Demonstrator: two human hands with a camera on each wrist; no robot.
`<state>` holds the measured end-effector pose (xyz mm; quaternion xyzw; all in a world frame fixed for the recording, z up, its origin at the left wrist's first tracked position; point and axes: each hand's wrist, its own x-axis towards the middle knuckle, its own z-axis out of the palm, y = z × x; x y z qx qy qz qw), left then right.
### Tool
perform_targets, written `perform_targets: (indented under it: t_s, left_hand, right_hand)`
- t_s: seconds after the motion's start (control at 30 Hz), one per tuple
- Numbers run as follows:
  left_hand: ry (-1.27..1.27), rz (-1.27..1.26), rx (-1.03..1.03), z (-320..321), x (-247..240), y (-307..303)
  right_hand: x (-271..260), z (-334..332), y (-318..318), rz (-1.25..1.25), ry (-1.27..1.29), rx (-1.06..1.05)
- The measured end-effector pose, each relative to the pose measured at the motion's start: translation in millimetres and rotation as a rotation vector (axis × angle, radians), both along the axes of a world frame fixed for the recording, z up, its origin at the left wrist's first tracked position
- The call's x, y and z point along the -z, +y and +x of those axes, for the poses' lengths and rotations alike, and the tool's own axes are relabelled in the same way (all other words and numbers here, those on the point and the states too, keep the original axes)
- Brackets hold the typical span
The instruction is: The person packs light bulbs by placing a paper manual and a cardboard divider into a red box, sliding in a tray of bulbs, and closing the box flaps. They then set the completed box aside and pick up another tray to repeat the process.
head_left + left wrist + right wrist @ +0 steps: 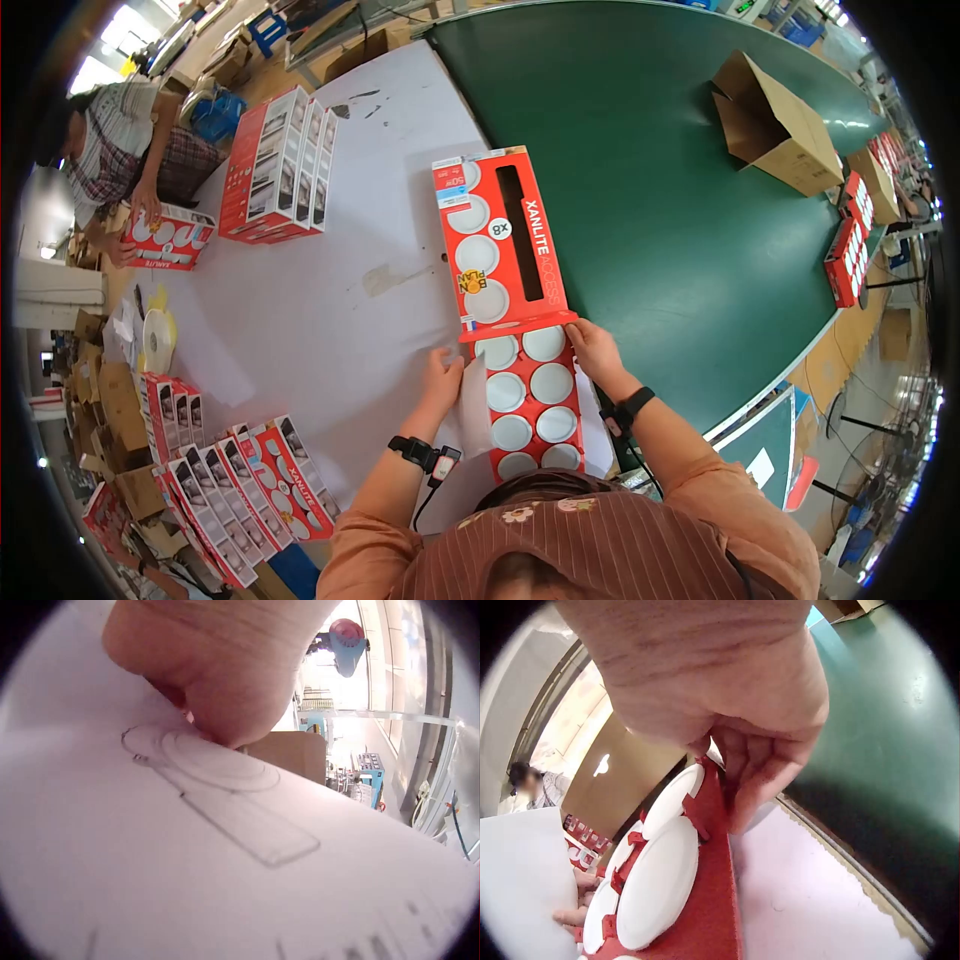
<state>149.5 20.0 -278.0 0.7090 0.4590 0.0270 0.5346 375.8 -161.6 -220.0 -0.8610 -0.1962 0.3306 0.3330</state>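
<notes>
A red XANLITE box (520, 235) with a dark cut-out window lies on the white table. At its near end, white round discs (551, 383) sit in two columns in a red tray (712, 900) that reaches toward the person's body. My right hand (595, 352) pinches the red edge at the box's near right corner. On the other side, my left hand (437, 378) has curled fingers at the edge of a white sheet (476, 405) standing along the tray. Line drawings mark a white surface (247, 825) below that hand; its fingertips are mostly hidden there.
Red boxes (275, 165) stand at the back left, near another person (150, 160) handling a box. More boxes (245, 490) stand at the near left, beside a tape roll (158, 340). An open brown carton (780, 125) lies on the green surface (660, 200) at right.
</notes>
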Motion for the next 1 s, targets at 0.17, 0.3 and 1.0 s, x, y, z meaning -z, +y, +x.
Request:
perform_targets:
  t_s: [0.17,0.3,1.0]
  left_hand:
    - [0.234,0.136,-0.119,28,-38,12]
    - [0.219,0.193,-0.132,32,-60,24]
    - [0.158,0.181,0.214,16,-53,11]
  right_hand:
    - [2,5,-1,0.037,-0.016,-0.097]
    - [-12,6,1,0.015,0.077,-0.079]
    - [-5,3,-9,-0.058,-0.252,-0.239]
